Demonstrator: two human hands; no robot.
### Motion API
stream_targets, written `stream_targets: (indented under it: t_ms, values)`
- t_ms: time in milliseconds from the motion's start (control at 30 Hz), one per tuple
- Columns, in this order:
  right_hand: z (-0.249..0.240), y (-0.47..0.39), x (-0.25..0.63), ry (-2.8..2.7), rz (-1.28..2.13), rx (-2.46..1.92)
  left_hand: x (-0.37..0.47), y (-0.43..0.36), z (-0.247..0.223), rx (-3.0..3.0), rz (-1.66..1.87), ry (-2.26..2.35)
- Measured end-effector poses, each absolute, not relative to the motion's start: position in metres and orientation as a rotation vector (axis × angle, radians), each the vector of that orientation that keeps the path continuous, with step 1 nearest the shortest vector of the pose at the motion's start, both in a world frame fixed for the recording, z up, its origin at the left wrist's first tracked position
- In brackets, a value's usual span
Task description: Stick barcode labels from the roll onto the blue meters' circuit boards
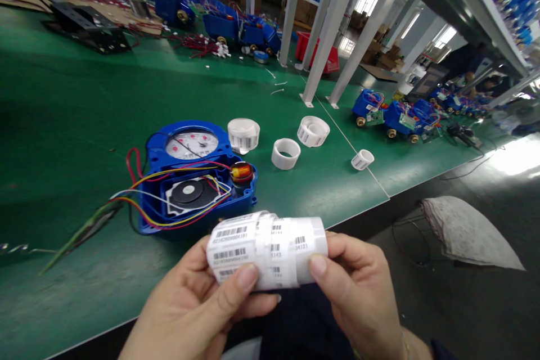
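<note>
Between both hands I hold a roll of white barcode labels, lying sideways with its layers telescoped outward to the right. My left hand grips the wider left end, thumb across the printed labels. At the narrower right end, my right hand pinches the inner part between thumb and fingers. Just beyond the roll sits an opened blue water meter, its round dial at the back and loose coloured wires trailing left to a green circuit board.
On the green bench stand label rolls and a bare white ring, with a small roll near the front edge. More blue meters line the right side. Metal posts rise at the back.
</note>
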State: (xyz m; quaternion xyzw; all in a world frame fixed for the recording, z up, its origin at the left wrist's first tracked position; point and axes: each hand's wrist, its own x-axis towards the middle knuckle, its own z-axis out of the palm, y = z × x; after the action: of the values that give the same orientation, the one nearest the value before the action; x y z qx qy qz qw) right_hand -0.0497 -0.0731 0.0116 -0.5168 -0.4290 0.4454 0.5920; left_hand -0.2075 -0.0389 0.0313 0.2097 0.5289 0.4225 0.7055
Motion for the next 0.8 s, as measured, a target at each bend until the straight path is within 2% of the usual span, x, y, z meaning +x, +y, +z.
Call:
stream_targets:
  t_ms: [233,433,800]
  values:
    - [0.014,-0.064,-0.056,-0.791,1.221,-1.148,-0.201,-0.039,0.032,0.584,0.939,1.152]
    - [0.024,-0.071,-0.041,-1.017,1.334,-1.019,-0.204,-0.028,0.035,0.533,0.856,1.062]
    - [0.022,-0.086,-0.041,-1.283,0.69,-1.276,-0.201,-0.031,0.042,0.472,0.766,0.968]
